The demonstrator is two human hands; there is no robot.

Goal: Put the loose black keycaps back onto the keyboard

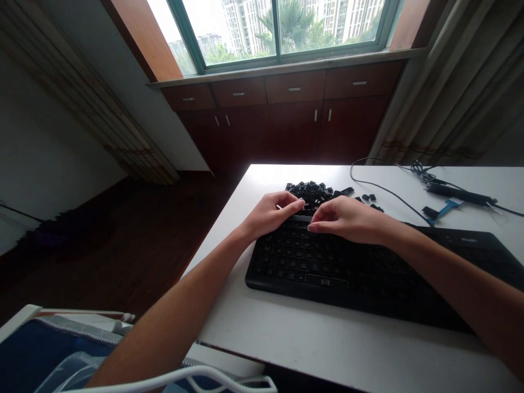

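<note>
Head view, my end: two bare hands at a table [241, 327]. What did you make of the keyboard [368, 281]?

Flat on the white top, slightly slanted, left end under the hands. I judged that put those rows in easy reach.

Left hand [270, 210]?

Fingers bent, thumb stretched toward the pile of loose keys [311, 191], just past the keyboard's back edge. I couldn't tell whether it gripped anything.

Right hand [347, 218]?

Fingers curled, thumb and fingertips close together above the back rows. Shape suited something small, I'd say. Whether a key sat in there, I couldn't see.

Why the pile there?

My read: kept loose bits off the rows yet near both hands. A few stray keys [365, 197] lay to its right.

And the blue brush [449, 205]?

Behind the keyboard, farther right. Out of the hands' way, probably within the right arm's reach. The cable [379, 185] looped across the back of the table, so it didn't cross the rows under the fingers.
</note>
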